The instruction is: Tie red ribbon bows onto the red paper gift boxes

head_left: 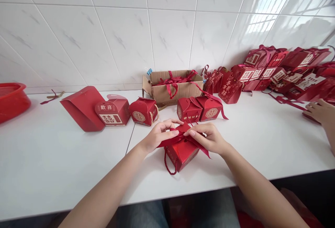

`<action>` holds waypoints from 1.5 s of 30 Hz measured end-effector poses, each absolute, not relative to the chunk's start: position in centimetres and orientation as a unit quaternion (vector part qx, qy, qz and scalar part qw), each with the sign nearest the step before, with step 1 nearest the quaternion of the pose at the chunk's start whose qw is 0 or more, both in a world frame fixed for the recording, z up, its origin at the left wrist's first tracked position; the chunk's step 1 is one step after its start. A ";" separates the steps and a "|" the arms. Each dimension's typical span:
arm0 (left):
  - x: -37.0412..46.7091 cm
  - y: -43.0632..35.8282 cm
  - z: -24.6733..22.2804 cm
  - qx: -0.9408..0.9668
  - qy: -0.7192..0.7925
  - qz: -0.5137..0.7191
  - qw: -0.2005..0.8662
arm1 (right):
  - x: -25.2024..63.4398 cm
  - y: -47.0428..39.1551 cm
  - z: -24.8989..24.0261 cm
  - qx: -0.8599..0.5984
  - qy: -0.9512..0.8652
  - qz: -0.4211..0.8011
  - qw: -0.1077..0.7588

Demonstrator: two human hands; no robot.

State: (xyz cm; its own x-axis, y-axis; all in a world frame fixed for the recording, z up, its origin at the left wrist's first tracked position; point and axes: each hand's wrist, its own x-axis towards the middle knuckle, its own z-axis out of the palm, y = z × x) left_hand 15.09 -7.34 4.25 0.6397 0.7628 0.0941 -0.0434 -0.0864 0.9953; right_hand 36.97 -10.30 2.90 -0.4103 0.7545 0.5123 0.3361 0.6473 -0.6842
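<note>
Between my hands a small red gift box (pixel 183 154) stands on the white table, with a twisted red cord handle (pixel 167 163) hanging at its left side. A red ribbon (pixel 167 141) lies across its top. My left hand (pixel 159 135) pinches the ribbon between thumb and fingers at the left of the box top. From the right, my right hand (pixel 206 137) pinches the ribbon near its middle, thumb against forefinger. One ribbon tail hangs down at the right under that hand. The exact crossing of the ribbon is partly hidden by my fingertips.
Behind the box is a cardboard box (pixel 167 93) of red ribbons. More red gift boxes (pixel 142 111) stand left and right, with a stack (pixel 259 71) at far right. A red basin (pixel 13 99) sits far left. Another person's hand (pixel 320 113) rests at the right.
</note>
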 end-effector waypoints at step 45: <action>15.8 -7.0 3.7 0.605 0.358 0.328 0.631 | 37.9 -9.9 4.0 -0.345 -0.751 0.444 0.346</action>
